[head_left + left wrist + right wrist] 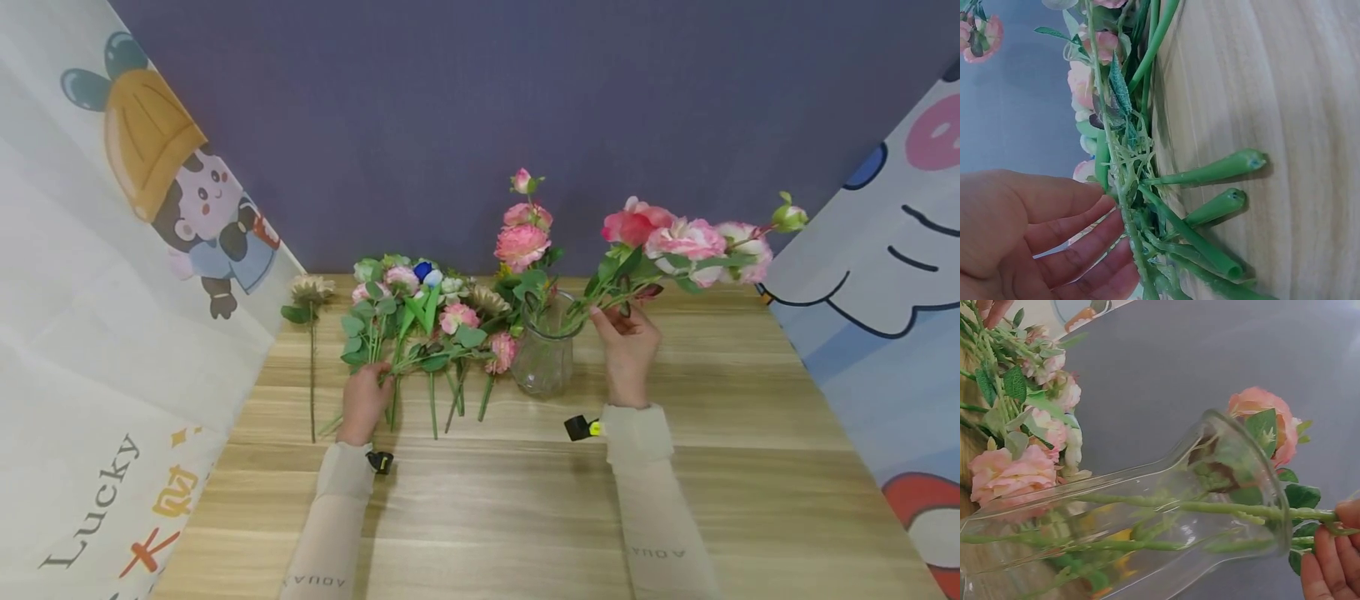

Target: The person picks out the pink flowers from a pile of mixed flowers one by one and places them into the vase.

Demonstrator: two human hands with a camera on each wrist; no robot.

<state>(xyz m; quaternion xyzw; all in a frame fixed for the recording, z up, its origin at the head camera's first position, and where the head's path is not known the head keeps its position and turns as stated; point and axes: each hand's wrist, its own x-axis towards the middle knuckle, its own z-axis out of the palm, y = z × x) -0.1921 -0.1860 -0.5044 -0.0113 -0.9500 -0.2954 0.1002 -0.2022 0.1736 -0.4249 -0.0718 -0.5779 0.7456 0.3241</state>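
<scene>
In the head view, my right hand (632, 346) pinches the stem of a pink flower spray (686, 240) just beyond the vase mouth. That stem (1235, 509) runs down inside the clear glass vase (543, 367), beside other green stems. Another pink spray (522, 246) stands upright in the vase. My left hand (365, 402) is at the near side of a flower pile (405, 312), its thumb and forefinger pinching a green stem (1102, 164). A longer stem (1124, 219) crosses in front of its fingers, partly hiding the grip.
A single cream flower (311, 289) lies apart at the left on the wooden table (480, 517). Stem ends (1219, 203) from the pile point toward the near edge. A dark blue-grey panel (555, 108) stands behind, with printed curtains (67, 275) at the sides.
</scene>
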